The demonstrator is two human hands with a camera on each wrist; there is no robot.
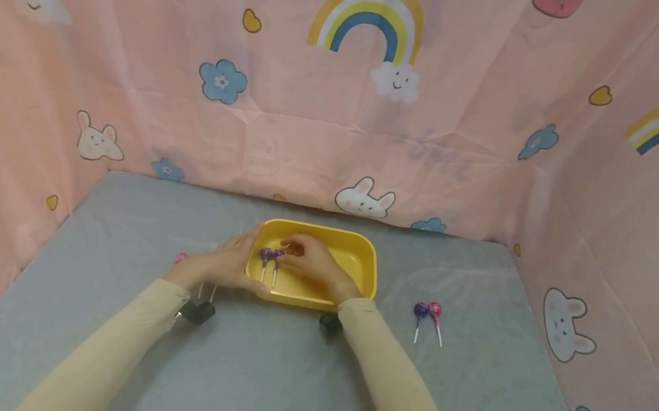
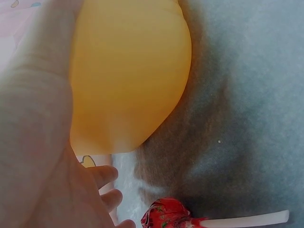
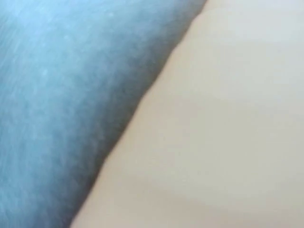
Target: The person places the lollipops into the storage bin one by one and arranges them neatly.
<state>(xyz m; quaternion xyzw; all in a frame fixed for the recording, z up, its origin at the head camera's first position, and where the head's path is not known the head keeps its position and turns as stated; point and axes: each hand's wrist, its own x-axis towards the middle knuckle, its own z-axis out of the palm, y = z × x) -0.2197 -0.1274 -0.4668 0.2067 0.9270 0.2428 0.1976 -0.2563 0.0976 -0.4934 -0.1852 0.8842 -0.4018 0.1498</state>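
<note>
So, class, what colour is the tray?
The tray is yellow; the head view shows it best.

The left sleeve [image 1: 109,350] and right sleeve [image 1: 398,386] are long, plain and pale cream-yellow, lightly creased, reaching close to the wrists. A small black block [image 1: 201,313] sits under the left wrist, a second dark block [image 1: 331,324] by the right. The left hand [image 1: 231,263] and right hand [image 1: 318,265] are bare.

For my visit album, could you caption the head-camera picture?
Left hand beside a rectangular yellow plastic tray, right hand over it, near two round purple-wrapped lollipops inside.
</note>
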